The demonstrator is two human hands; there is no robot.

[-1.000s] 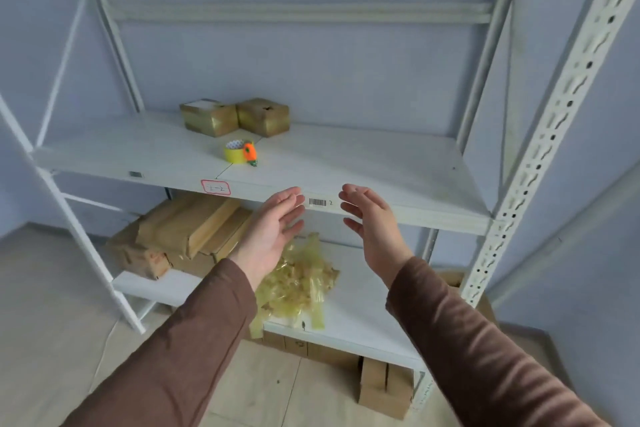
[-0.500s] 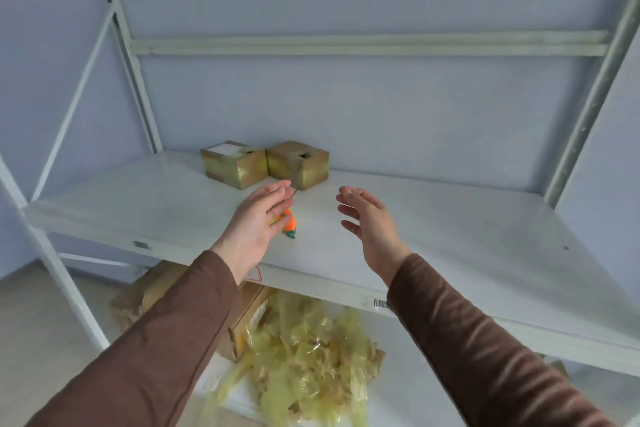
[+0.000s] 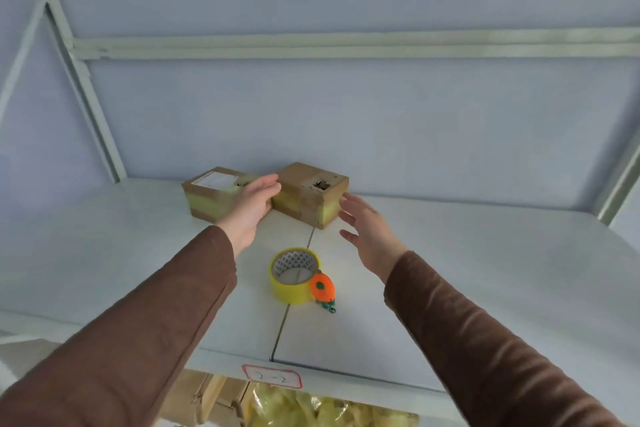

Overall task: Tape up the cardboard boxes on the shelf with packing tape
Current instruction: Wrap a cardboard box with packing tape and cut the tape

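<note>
Reaching for the box with 2 spread hands

The person is at the picking-up step: both hands go toward the right box, 1 of 2 small brown boxes at the back of the white shelf. The left hand has straight fingers at the gap between the right box and the left box; I cannot tell if it touches. The right hand is spread just beside the right box and holds nothing. The tape roll with its orange cutter lies nearer the front, between the arms, untouched. Next, I think, the hands should close on the box's 2 sides and pull it forward, beside the tape.
</note>
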